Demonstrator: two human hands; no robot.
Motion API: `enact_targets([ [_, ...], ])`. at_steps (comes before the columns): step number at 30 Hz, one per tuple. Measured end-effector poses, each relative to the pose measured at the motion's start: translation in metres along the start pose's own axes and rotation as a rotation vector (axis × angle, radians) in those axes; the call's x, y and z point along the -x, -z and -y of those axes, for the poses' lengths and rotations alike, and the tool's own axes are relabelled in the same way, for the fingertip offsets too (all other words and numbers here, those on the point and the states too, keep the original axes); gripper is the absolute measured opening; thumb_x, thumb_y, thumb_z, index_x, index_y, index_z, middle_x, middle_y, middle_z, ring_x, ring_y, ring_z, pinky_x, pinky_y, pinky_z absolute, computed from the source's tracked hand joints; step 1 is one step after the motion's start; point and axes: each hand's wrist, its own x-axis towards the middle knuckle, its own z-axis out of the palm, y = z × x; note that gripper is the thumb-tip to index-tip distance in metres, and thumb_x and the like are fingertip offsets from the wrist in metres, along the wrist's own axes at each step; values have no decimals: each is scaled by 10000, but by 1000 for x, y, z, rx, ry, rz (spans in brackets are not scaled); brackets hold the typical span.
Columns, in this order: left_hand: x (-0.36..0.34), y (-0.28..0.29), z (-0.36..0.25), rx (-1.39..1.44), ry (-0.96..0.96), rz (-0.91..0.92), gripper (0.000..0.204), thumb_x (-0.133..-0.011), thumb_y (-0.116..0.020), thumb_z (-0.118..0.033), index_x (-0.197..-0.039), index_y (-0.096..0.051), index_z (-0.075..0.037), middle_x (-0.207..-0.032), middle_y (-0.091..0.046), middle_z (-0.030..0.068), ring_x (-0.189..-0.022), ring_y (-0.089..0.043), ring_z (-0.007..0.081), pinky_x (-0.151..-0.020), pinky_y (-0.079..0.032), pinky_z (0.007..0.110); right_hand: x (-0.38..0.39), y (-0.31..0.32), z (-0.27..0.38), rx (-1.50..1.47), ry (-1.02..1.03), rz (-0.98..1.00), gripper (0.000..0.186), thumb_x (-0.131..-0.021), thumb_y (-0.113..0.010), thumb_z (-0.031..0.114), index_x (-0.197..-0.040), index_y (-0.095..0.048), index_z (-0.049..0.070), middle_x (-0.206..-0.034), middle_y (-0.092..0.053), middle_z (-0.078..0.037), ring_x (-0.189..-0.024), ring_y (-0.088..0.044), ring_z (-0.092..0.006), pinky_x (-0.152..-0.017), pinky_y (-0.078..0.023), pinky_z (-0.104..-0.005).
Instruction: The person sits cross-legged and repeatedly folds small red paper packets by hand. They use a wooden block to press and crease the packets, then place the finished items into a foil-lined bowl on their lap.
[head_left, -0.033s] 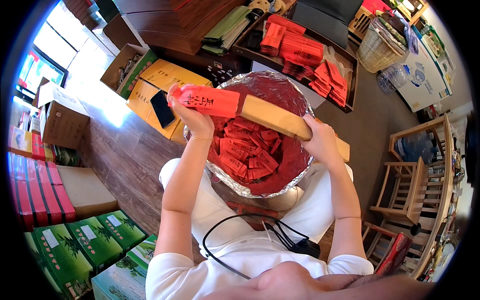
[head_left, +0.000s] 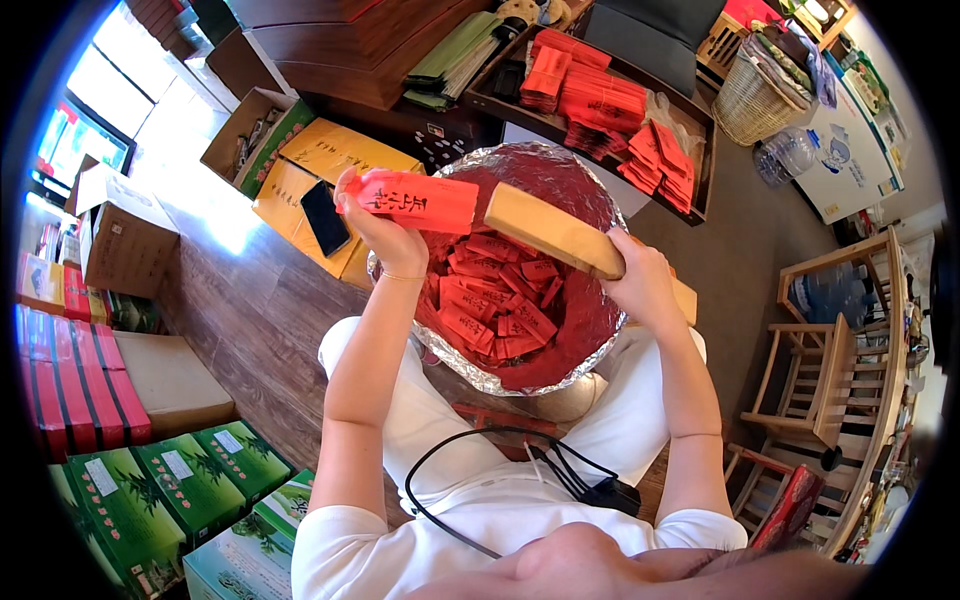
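Note:
My left hand (head_left: 388, 238) grips the left end of a red paper packet (head_left: 425, 203) with dark lettering, its fingers closed round it. My right hand (head_left: 642, 278) is wrapped round the lower right end of a pale wooden bar (head_left: 553, 232), which slopes up to the left. The bar's far end lies just right of the packet, with a narrow gap between them. Both are above a large round container with a foil-covered rim (head_left: 470, 378) and a dark red inside, between my knees. Many small red packets (head_left: 492, 290) lie heaped in it.
A dark tray (head_left: 698, 205) with stacked red packets stands beyond the container. A black phone (head_left: 325, 218) rests on yellow boxes (head_left: 285, 200) at the left. Green boxes (head_left: 185, 480) stand near left, a wooden rack (head_left: 865, 400) at right. A black cable (head_left: 440, 455) loops over my lap.
The wooden bar's left end has shifted slightly right, opening a small gap from the red packet. My left hand and the packet have hardly moved.

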Motion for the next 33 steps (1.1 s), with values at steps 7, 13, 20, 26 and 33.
enact_targets([
  [7, 6, -6, 4, -13, -37, 38, 391, -1004, -343, -473, -1184, -430, -137, -1039, -544, 75, -960, -577, 242, -899, -499, 433, 5, -11, 5, -11, -2, 60, 382, -680, -755, 107, -1002, -551, 92, -807, -646, -182, -801, -621, -401, -679, -484, -460],
  [13, 50, -19, 10, -82, 126, 180, 341, -1012, -355, -437, -1213, -418, -169, -1034, -535, 68, -965, -575, 230, -927, -487, 461, 1, -11, 8, -37, 95, 75, 363, -692, -747, 109, -986, -535, 86, -776, -634, -189, -771, -621, -395, -656, -479, -459],
  [20, 71, -37, -9, -183, 241, 520, 359, -1023, -367, -254, -1335, -364, -77, -1277, -496, 113, -1152, -491, 181, -1012, -380, 332, -2, -10, -3, 126, 102, -53, 394, -698, -732, 120, -1002, -483, 96, -799, -639, -150, -774, -633, -380, -650, -472, -484],
  [26, 30, -10, -7, -795, 393, 697, 152, -942, -598, -171, -982, -585, -25, -810, -615, 14, -738, -567, 71, -687, -461, 237, -10, -5, -24, 215, 288, -191, 369, -612, -646, -23, -935, -506, 87, -809, -625, -95, -785, -609, -325, -691, -471, -430],
  [33, 38, -13, -1, -1217, 55, 664, 330, -948, -576, -274, -787, -550, 13, -611, -517, 163, -520, -472, 277, -535, -388, 374, -7, -15, -22, 264, 278, -160, 407, -588, -645, -33, -953, -503, 81, -825, -620, -94, -791, -616, -316, -693, -471, -411],
])
